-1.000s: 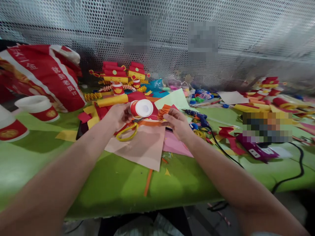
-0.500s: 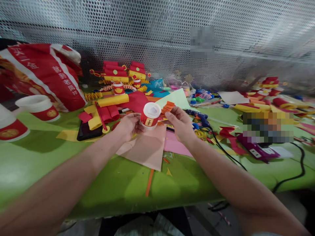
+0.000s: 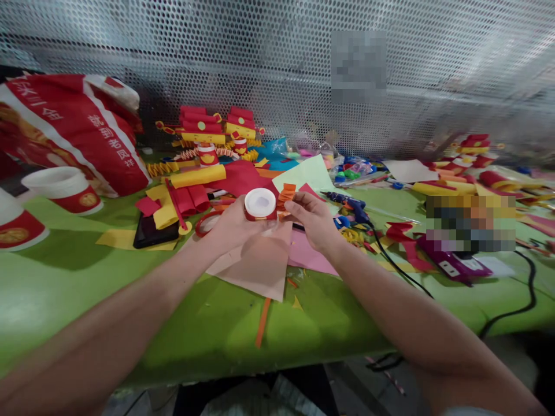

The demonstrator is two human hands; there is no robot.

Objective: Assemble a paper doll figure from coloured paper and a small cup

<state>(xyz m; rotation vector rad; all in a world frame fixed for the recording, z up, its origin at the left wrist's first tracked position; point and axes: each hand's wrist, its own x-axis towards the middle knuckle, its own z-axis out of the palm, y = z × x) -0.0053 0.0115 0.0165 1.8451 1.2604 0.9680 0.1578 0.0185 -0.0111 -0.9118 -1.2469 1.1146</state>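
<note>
Behind the green table [image 3: 203, 341], a perforated metal screen [image 3: 269, 69] is filling the background. Your left hand [image 3: 236, 225] is curling round a red-and-white cup [image 3: 260, 203], gripping its side while the round white end is facing up. Your right hand [image 3: 314, 222] is pinching a pleated orange strip [image 3: 287, 195] narrowly between thumb and fingers.

The strip's folds are already standing in a small stack, so the pleating is looking done on the part you are showing. Whether it is joined to the cup, you are leaving too hidden to tell. The cup's white end is carrying no paper roll, whereas the two paper figures [image 3: 212, 126] at the back are looking finished, with pleated strips lying around their cups.

The strip is standing at your right fingertips, just right of the cup, between cup and right hand. The cup is sitting at the fingers of your left hand, above a peach sheet [image 3: 255, 266].

Farther out, a pink sheet [image 3: 310, 254] is lying beside the peach one, a blue glue gun [image 3: 353, 207] is resting to the right, and a large red bag [image 3: 87, 133] is leaning at the far left.
</note>
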